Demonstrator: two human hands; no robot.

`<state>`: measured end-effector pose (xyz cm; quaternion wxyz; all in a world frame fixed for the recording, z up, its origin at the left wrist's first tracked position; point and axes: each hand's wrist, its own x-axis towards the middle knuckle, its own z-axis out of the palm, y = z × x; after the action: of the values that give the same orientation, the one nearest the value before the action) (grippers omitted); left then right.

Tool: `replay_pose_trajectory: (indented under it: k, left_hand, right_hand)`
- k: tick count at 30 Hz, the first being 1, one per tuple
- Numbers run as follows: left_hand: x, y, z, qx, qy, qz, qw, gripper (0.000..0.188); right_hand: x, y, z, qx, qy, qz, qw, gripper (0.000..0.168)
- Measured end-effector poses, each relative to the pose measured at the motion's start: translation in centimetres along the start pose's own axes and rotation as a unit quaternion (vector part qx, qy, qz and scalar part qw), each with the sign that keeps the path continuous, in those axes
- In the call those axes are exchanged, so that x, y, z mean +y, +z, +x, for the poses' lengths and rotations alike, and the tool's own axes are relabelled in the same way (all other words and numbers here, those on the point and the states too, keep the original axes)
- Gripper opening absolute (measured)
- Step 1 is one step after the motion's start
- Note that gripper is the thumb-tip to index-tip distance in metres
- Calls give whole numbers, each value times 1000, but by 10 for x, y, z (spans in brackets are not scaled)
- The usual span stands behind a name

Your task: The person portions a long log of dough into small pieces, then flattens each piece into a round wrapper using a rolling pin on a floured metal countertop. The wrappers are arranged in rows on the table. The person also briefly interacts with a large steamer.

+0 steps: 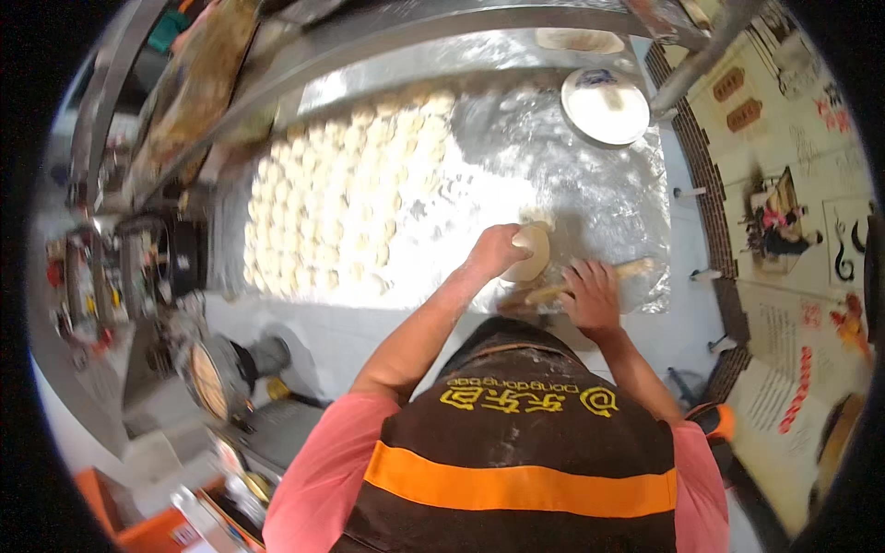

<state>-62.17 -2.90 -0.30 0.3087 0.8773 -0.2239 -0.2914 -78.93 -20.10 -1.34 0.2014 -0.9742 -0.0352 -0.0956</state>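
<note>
A round, flat sheet of dough (536, 265) lies near the front edge of the floured metal worktop (588, 186). My left hand (496, 250) pinches its left side, the thumb resting on top. To the right, my right hand (592, 294) is laid over a thin wooden rolling pin (635, 268), whose two ends stick out past the fingers. The pin slants just beside the dough sheet. Rows of small pale dough pieces (325, 200) cover the left part of the worktop, and loose flour is spread thickly between them and my left hand.
A white plate (605, 114) stands at the back right of the worktop. A metal frame rail (387, 52) runs across the back. Below left are a round grey metal appliance (221, 377) and an orange crate (148, 522). A wall with printed pictures (781, 228) borders the right side.
</note>
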Motion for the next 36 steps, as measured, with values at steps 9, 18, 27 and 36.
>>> replay_pose_trajectory:
  k: [9,18,27,36]
  left_hand:
    - [13,-113,178,154,0,-350,924,22]
    - [50,-136,377,176,-7,-289,941,32]
    - [38,-112,455,221,7,-20,975,35]
    - [27,-116,474,213,9,178,961,38]
  right_hand:
    - [26,-10,3,70,113,-42,990,50]
    - [28,-11,4,62,174,-24,983,50]
    - [31,-8,2,60,198,-25,978,55]
    - [32,-7,2,55,200,-13,978,50]
